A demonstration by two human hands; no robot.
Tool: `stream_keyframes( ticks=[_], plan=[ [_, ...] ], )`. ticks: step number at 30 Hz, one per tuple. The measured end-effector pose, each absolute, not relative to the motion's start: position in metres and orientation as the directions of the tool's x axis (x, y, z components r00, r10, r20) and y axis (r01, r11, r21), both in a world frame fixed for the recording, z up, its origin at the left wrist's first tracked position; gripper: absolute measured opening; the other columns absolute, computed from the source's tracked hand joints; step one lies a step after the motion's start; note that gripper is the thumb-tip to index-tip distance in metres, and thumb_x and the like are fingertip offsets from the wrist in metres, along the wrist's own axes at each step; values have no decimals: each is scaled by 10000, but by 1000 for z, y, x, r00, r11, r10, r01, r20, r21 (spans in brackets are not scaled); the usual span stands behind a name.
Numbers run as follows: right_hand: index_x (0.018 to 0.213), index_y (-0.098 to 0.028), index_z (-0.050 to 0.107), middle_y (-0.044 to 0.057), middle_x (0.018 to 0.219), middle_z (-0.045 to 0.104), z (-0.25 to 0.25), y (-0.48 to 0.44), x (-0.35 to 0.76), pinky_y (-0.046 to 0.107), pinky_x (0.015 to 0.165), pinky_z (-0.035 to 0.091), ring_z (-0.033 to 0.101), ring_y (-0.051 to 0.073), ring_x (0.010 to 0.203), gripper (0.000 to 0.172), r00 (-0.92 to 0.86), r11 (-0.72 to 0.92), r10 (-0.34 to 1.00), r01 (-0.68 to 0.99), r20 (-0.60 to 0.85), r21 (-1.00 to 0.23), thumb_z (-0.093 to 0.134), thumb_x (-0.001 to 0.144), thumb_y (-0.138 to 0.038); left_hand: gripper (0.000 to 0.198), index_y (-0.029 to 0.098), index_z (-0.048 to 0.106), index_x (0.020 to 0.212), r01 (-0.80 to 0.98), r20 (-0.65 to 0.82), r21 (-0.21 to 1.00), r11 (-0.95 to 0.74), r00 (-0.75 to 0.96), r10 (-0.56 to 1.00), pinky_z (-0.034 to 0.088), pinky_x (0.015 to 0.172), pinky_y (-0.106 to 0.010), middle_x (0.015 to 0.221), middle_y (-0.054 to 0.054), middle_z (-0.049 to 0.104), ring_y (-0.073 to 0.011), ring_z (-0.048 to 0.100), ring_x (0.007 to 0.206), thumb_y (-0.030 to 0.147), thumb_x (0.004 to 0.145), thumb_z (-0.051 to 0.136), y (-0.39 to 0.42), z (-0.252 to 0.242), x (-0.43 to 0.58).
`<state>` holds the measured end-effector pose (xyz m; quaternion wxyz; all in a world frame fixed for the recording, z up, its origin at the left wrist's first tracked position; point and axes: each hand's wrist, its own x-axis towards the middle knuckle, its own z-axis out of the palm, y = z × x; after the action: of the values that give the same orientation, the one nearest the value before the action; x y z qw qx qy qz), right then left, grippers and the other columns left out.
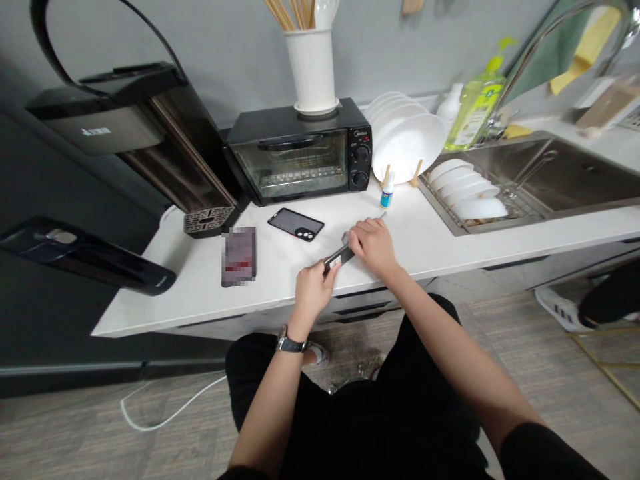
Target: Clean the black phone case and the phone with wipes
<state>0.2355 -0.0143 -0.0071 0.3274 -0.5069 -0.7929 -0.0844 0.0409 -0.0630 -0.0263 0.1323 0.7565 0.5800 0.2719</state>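
Observation:
A slim, dark bar-shaped thing (340,257) with a white label is held slantwise over the counter's front edge; I cannot make out its kind. My left hand (313,285) is closed on its lower end. My right hand (373,245) wraps around the other end, where a greyish metal-looking part shows by the fingers and a thin grey tip pokes out beyond them. Behind my hands lies a black phone case (296,224) with camera cutouts. A small white bottle with a blue label (387,193) stands past my right hand.
On the white counter (280,283) lies a blurred-out dark rectangular item (239,257), left of the phone case. A toaster oven (305,157), a tall black dispenser (165,147) and upright plates (407,143) line the back. The sink (565,170) is at right, a black cylinder (100,257) at left.

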Motion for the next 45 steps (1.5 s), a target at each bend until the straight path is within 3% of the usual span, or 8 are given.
stream_keyframes(
  ticks=[8, 13, 17, 22, 25, 33, 40, 45],
  plan=[
    [788, -211, 683, 71, 766, 686, -3, 6, 245, 332, 659, 299, 599, 218, 713, 489, 202, 18, 916, 842, 346, -540, 328, 1104, -324, 358, 169, 740, 874, 826, 244, 493, -273, 170, 955, 325, 604, -276, 684, -65, 710, -180, 617, 608, 444, 1033, 575, -62, -29, 41],
    [851, -211, 723, 104, 985, 727, -5, -15, 224, 421, 929, 429, 601, 274, 992, 418, 26, 293, 790, 862, 613, -414, 379, 1080, -278, 329, 170, 762, 943, 833, 246, 482, -271, 168, 955, 353, 615, -280, 694, -73, 722, -198, 654, 633, 429, 1032, 581, -63, -27, 42],
    [1067, -228, 740, 64, 1065, 747, -10, -43, 193, 538, 1241, 245, 590, 268, 1128, 320, -278, 559, 703, 784, 654, -268, 423, 1079, -267, 237, 153, 765, 1008, 863, 206, 437, -254, 179, 962, 428, 676, -295, 812, -109, 767, -233, 714, 734, 281, 1006, 565, -60, -28, 42],
    [1394, -253, 619, 43, 1348, 699, -16, -58, 182, 459, 1209, 297, 550, 237, 1249, 349, -592, 779, 551, 618, 588, -108, 459, 1085, -264, 379, 100, 701, 1260, 866, 233, 374, -331, 258, 938, 508, 796, -326, 1169, -189, 762, -283, 734, 991, 138, 918, 542, -58, -31, 40],
    [1366, -251, 632, 60, 1225, 717, -15, -50, 194, 425, 1075, 375, 562, 249, 1135, 332, -618, 761, 555, 647, 557, -40, 454, 1100, -342, 278, 111, 749, 1094, 887, 191, 367, -282, 225, 955, 479, 728, -317, 991, -161, 783, -264, 730, 852, 127, 908, 543, -59, -29, 40],
    [820, -198, 660, 86, 845, 693, -6, -7, 244, 371, 851, 371, 575, 241, 879, 423, -225, 433, 785, 866, 577, -251, 352, 1098, -281, 366, 166, 699, 811, 818, 237, 508, -271, 169, 957, 312, 599, -279, 645, -45, 677, -160, 576, 571, 437, 1029, 582, -62, -26, 40],
    [762, -205, 667, 85, 726, 694, 3, 5, 243, 332, 648, 268, 599, 209, 675, 471, 219, -12, 925, 833, 311, -552, 361, 1094, -339, 374, 167, 686, 776, 818, 243, 510, -268, 162, 956, 297, 592, -281, 631, -46, 664, -161, 565, 565, 435, 1022, 596, -60, -29, 41],
    [854, -185, 715, 125, 970, 742, 1, -10, 230, 349, 758, 402, 643, 249, 862, 397, 164, 104, 876, 855, 454, -508, 396, 1070, -278, 362, 161, 706, 814, 822, 245, 499, -274, 169, 955, 320, 600, -281, 655, -59, 692, -174, 610, 591, 432, 1025, 590, -62, -27, 41]
  ],
)
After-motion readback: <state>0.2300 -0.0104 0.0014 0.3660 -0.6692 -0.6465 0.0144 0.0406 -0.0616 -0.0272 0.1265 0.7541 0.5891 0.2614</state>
